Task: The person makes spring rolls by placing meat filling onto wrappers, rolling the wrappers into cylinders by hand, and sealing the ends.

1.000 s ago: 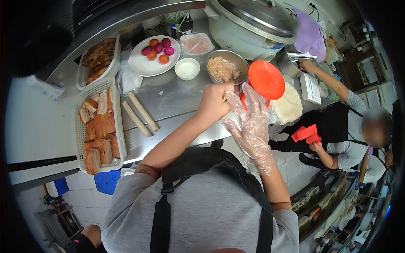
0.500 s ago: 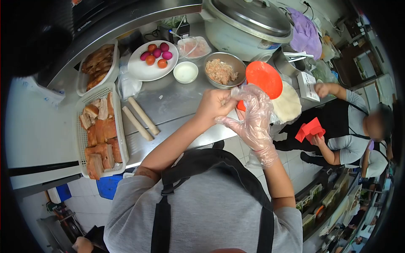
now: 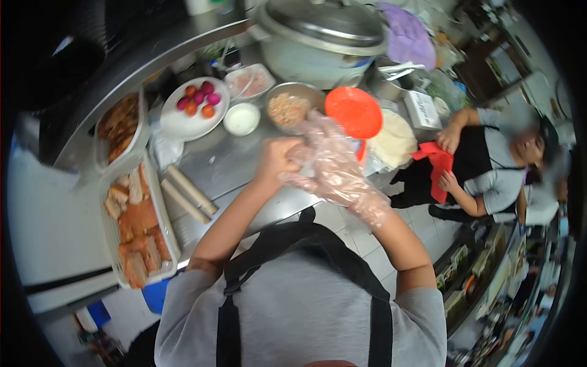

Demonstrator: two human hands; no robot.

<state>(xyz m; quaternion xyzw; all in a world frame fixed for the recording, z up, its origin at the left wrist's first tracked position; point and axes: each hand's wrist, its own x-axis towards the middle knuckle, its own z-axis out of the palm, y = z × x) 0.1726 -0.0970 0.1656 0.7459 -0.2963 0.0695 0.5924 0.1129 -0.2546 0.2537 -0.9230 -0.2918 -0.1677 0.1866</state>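
My right hand (image 3: 335, 160) wears a clear plastic glove (image 3: 369, 205). Its fingers are stretched out and apart from the thumb, close to the rim of a metal bowl (image 3: 318, 96) of minced filling (image 3: 288, 109). My bare left hand (image 3: 275, 162) is closed beside the gloved palm, its fingertips against or just next to the plastic; whatever they pinch is hidden. Right of the bowl are a red plate (image 3: 353, 112) and a round pale dough sheet (image 3: 392, 139). A small white bowl (image 3: 241, 119) stands left of the metal one.
A white plate (image 3: 177, 125) bears red and orange eggs or yolks. Two rolling pins (image 3: 191, 189) lie beside a basket (image 3: 169, 227) of roasted pork pieces. A large lidded pot (image 3: 318, 52) stands behind. At right, a co-worker (image 3: 489, 159) holds a red cloth or bag (image 3: 437, 165).
The camera view has shifted, moving the table things left. Both my hands stay close together, the left now more fisted. The co-worker has brought both hands to the red item.
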